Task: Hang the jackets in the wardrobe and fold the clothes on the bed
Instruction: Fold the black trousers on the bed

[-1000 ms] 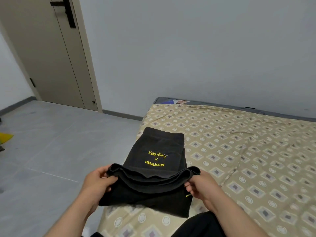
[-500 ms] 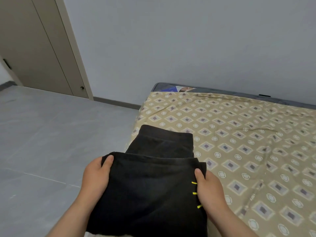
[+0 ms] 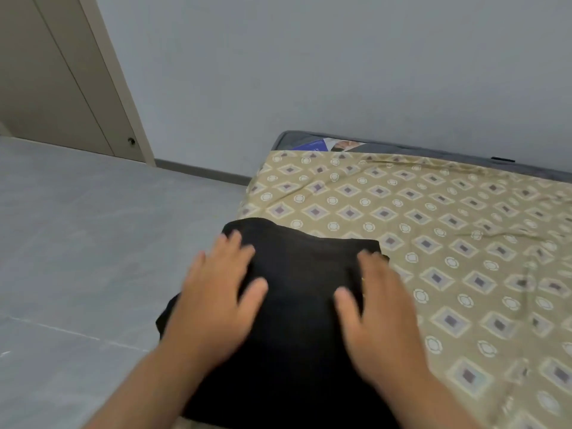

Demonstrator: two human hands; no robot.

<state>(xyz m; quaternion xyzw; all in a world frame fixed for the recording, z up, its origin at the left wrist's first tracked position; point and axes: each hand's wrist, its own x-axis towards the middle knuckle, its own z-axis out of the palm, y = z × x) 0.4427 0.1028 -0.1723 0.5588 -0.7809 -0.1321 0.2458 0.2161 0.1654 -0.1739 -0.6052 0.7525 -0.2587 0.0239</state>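
A folded black garment (image 3: 297,286) lies on the near left corner of the bed (image 3: 448,230), which has a beige sheet with a diamond pattern. My left hand (image 3: 216,298) lies flat on the garment's left side with fingers spread. On the right side of the cloth rests my right hand (image 3: 383,314), fingers straight and palm down. Both hands are motion-blurred. The yellow print on the garment is hidden inside the fold.
Grey tiled floor (image 3: 93,243) stretches to the left of the bed. A beige door (image 3: 55,75) stands at the far left in a grey wall. A dark mattress edge (image 3: 309,140) with a printed label shows at the head of the bed.
The near half of the garment was folded over the far half, covering the yellow print. Both hands let go of the fold's edge and now press flat on top.
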